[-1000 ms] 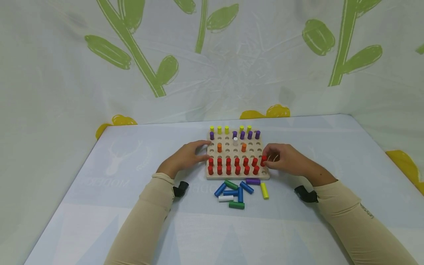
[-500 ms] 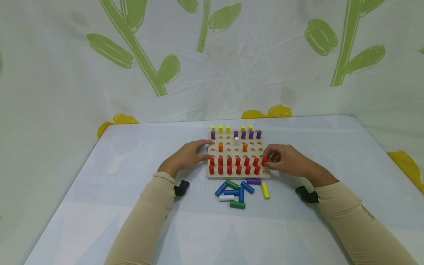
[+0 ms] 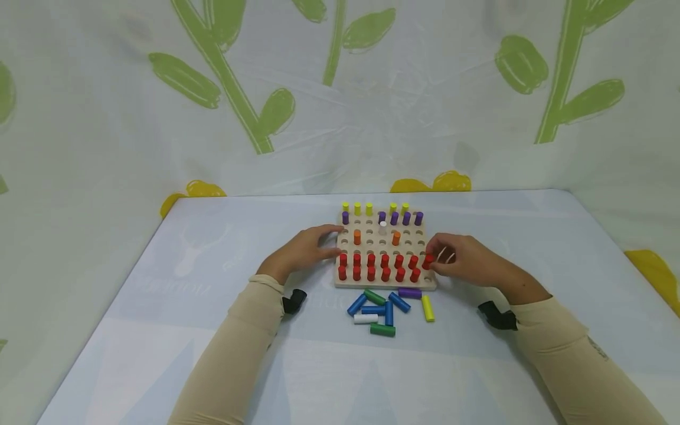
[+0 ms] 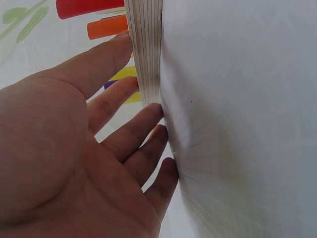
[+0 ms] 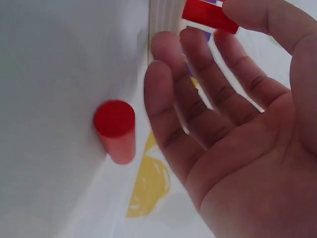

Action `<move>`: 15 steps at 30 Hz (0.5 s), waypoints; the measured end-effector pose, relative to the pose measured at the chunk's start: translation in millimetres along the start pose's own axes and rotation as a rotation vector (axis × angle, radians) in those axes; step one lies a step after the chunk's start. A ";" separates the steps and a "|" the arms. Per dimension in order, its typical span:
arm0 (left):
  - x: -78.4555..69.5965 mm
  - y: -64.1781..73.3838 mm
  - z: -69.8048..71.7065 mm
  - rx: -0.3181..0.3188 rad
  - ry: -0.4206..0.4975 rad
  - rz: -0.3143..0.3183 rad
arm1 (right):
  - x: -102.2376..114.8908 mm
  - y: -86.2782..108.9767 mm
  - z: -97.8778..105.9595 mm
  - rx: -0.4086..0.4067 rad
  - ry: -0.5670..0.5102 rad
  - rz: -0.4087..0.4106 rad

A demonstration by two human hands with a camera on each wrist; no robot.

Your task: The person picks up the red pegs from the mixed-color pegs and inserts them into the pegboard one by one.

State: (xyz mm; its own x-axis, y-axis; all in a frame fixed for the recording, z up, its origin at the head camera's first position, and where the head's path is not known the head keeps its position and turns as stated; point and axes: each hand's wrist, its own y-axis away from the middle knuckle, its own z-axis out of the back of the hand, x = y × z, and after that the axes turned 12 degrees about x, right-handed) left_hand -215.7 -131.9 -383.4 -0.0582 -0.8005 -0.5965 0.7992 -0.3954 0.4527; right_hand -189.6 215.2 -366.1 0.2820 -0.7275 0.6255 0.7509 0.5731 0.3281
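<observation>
A wooden pegboard (image 3: 383,285) lies on the table with rows of upright pegs: yellow and purple at the back, a white peg (image 3: 383,228) and two orange ones mid-board, red in the two front rows. My left hand (image 3: 298,252) rests at the board's left edge, thumb and fingers fairly straight; the left wrist view shows fingertips against the edge (image 4: 146,54). My right hand (image 3: 470,260) pinches a red peg (image 3: 428,261) between thumb and fingers at the right end of the second row from the front. Whether that peg is seated is hidden.
Loose pegs lie before the board: several blue, two green (image 3: 382,330), one white (image 3: 366,319), one purple (image 3: 409,293), one yellow (image 3: 428,308). The right wrist view shows another red cylinder (image 5: 116,131) beside the right hand. A patterned curtain (image 3: 425,118) stands behind the table.
The head view has shifted slightly, so everything sits a little further right. Both hands keep their places at the board, and the right hand still pinches the red peg.
</observation>
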 end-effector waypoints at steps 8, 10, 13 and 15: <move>-0.9 1.0 -1.5 -0.007 0.006 0.012 | -3.2 5.9 6.4 -0.004 -0.055 -0.050; 0.4 1.7 -2.5 0.003 0.005 0.010 | -4.1 7.2 7.0 0.001 -0.074 -0.055; 1.2 2.3 -1.9 0.012 0.009 -0.002 | -5.2 8.7 10.4 -0.026 -0.055 -0.059; 1.0 1.8 0.3 0.007 0.005 -0.010 | -4.3 10.1 15.7 -0.056 -0.034 -0.067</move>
State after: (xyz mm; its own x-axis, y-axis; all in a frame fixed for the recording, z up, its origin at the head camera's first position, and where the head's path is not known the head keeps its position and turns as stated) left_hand -214.5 -133.6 -383.0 -0.0629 -0.7944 -0.6041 0.7946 -0.4061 0.4513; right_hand -192.6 230.0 -354.4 0.2101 -0.7497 0.6276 0.7999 0.5009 0.3306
